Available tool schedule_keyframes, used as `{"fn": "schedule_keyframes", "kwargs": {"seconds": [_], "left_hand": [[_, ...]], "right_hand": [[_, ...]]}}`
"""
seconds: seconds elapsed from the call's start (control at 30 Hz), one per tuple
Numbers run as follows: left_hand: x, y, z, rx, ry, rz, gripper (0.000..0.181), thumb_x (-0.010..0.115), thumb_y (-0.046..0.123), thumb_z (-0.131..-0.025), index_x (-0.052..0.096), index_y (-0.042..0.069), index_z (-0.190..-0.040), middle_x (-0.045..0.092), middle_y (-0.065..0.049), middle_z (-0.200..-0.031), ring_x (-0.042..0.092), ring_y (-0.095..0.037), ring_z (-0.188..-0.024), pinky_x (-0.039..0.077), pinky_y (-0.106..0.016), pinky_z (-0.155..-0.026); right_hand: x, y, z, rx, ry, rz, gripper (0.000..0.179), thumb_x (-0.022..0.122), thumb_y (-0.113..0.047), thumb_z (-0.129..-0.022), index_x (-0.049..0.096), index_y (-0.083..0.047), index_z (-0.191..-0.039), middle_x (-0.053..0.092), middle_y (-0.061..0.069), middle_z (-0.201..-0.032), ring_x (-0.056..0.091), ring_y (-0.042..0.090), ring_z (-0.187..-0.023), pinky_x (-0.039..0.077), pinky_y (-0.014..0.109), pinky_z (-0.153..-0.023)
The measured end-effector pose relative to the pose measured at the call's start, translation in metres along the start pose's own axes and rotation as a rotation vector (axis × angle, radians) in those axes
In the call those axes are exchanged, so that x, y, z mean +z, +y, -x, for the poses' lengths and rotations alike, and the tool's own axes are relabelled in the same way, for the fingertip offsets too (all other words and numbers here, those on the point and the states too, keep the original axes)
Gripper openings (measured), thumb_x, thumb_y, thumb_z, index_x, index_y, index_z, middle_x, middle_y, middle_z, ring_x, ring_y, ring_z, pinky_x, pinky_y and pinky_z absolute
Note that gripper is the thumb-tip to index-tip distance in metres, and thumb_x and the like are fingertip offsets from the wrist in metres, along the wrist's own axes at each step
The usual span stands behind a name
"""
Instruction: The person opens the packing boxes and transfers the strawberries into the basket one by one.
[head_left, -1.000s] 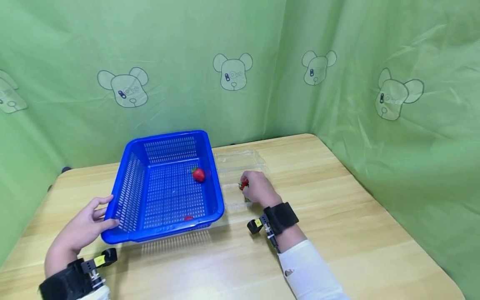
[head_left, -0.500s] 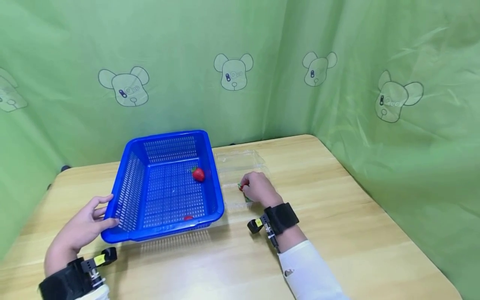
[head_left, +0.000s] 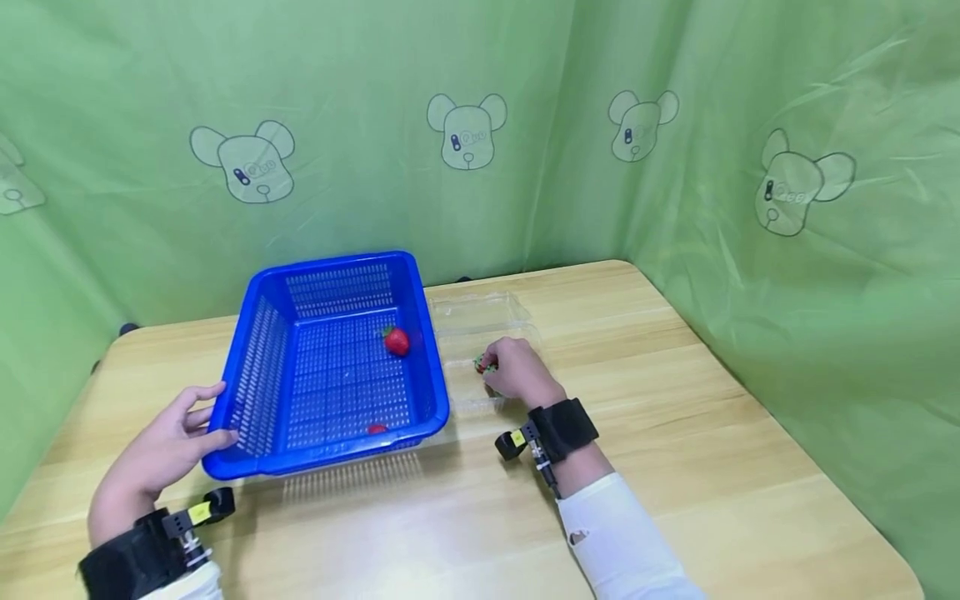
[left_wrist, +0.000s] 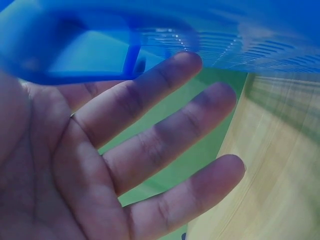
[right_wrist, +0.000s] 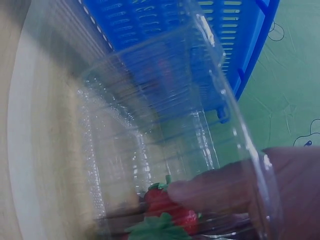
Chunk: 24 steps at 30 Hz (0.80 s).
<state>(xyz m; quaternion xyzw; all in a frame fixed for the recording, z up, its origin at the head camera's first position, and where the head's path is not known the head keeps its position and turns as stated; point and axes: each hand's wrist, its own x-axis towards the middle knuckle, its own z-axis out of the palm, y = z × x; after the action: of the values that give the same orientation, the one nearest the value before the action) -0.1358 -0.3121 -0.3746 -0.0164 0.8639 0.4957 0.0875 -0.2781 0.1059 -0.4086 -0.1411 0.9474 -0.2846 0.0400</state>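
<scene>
In the head view, my left hand (head_left: 168,442) holds the near left corner of a blue plastic basket (head_left: 337,460), its thumb over the rim. The left wrist view shows the other fingers spread, mostly straight, below the rim. One strawberry (head_left: 395,340) lies on the basket floor at the right; another (head_left: 377,428) is partly hidden behind the front rim. My right hand (head_left: 517,371) reaches into a clear plastic box (head_left: 480,312) and pinches a strawberry (right_wrist: 159,200) by its leafy end. Close beside it in the box is more strawberry with green leaves (right_wrist: 157,227).
The wooden table (head_left: 637,400) carries the basket and box side by side, the box close against the basket's right. A green curtain (head_left: 360,183) with bear heads closes off the back and sides. Black camera straps (head_left: 564,429) sit on both wrists.
My right hand has stayed over the clear box, its fingers shifting slightly with the strawberry, which turns and shows more leaf. The left hand and basket keep their places; the head view tilts slightly.
</scene>
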Motion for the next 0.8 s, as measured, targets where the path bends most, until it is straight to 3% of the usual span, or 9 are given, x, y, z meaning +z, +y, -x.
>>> {"fn": "schedule_keyframes", "kwargs": {"seconds": [0.17, 0.6, 0.8], "left_hand": [[0.000, 0.001, 0.001, 0.020, -0.006, 0.001, 0.071, 0.060, 0.007, -0.094, 0.015, -0.009, -0.147, 0.041, -0.043, -0.133, 0.059, -0.043, -0.109, 0.056, -0.043, -0.084], [0.001, 0.004, 0.002, 0.021, 0.007, 0.015, 0.071, 0.060, 0.008, -0.095, 0.015, -0.008, -0.148, 0.043, -0.042, -0.132, 0.060, -0.042, -0.109, 0.056, -0.043, -0.084], [-0.001, 0.004, 0.001, 0.028, 0.005, 0.015, 0.071, 0.060, 0.008, -0.094, 0.016, -0.008, -0.148, 0.042, -0.042, -0.133, 0.058, -0.045, -0.111, 0.056, -0.043, -0.084]], "right_hand": [[0.000, 0.001, 0.002, 0.008, 0.007, 0.001, 0.001, 0.070, -0.009, -0.085, 0.071, -0.008, -0.085, 0.063, 0.000, -0.078, 0.056, 0.017, -0.065, 0.046, 0.028, -0.055], [-0.014, 0.000, 0.000, -0.026, 0.051, -0.054, 0.007, 0.071, -0.015, -0.088, 0.068, -0.009, -0.086, 0.064, 0.002, -0.079, 0.058, 0.017, -0.065, 0.049, 0.029, -0.053], [-0.016, 0.000, -0.002, -0.051, 0.094, -0.042, 0.011, 0.071, -0.016, -0.087, 0.068, -0.006, -0.090, 0.064, 0.005, -0.083, 0.058, 0.020, -0.074, 0.051, 0.033, -0.066]]}}
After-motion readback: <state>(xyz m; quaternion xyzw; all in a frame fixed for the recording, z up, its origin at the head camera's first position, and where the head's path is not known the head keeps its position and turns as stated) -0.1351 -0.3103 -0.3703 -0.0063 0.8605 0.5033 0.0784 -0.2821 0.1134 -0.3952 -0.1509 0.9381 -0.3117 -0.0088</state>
